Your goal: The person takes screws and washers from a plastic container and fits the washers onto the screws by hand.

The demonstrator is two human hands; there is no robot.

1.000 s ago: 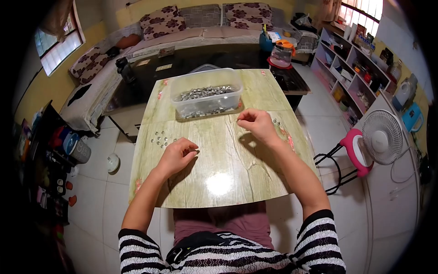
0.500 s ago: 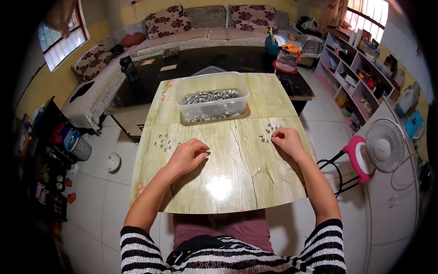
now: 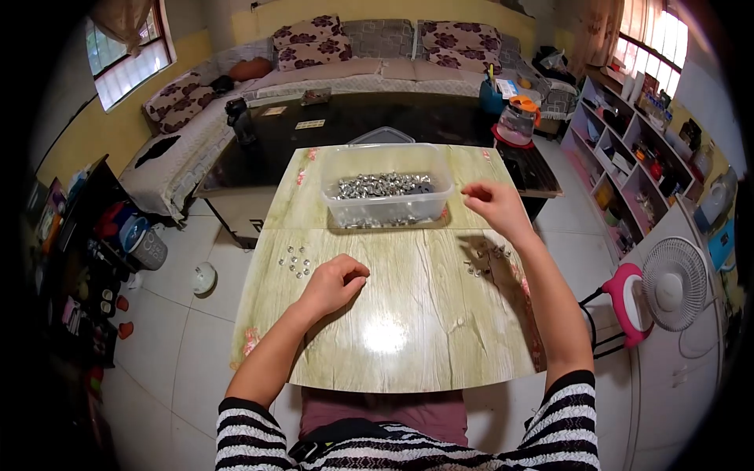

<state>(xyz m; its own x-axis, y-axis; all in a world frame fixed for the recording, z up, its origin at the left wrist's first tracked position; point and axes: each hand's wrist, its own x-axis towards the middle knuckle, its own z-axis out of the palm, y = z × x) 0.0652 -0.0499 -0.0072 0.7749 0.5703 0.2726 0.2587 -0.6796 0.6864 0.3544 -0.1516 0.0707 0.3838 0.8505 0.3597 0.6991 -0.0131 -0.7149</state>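
Left hand (image 3: 334,284): low at the table (image 3: 416,330), back upward, fingers curled in toward the thumb; whether anything sits inside the curl, I cannot tell.
Right hand (image 3: 496,209): hovers above the table, farther from the body than the left hand, fingers bent and tips drawn close to the thumb; whether a small piece is pinched there, I cannot tell.
Clear tub (image 3: 389,213): just beside the right hand's fingertips, on their left, and beyond the left hand; upright, with its top uncovered.
Metal pieces (image 3: 385,185): heaped inside the tub, left of the right hand, small and shiny.
Left cluster (image 3: 294,261): several loose pieces spread on the table just left of the left hand, apart from it.
Right cluster (image 3: 483,255): a few more loose pieces, nearer the body than the right hand and below it, partly in the shadow of that arm.
Tabletop: pale, wood-patterned and glossy, a bright glare (image 3: 385,336) nearer the body and to the right of the left hand.
Dark table (image 3: 424,114): beyond both hands, past the tub.
Jug (image 3: 518,122): on the dark table, beyond the right hand, with an orange top.
Fan (image 3: 674,284): well right of the right hand, on a pink stool (image 3: 626,302).
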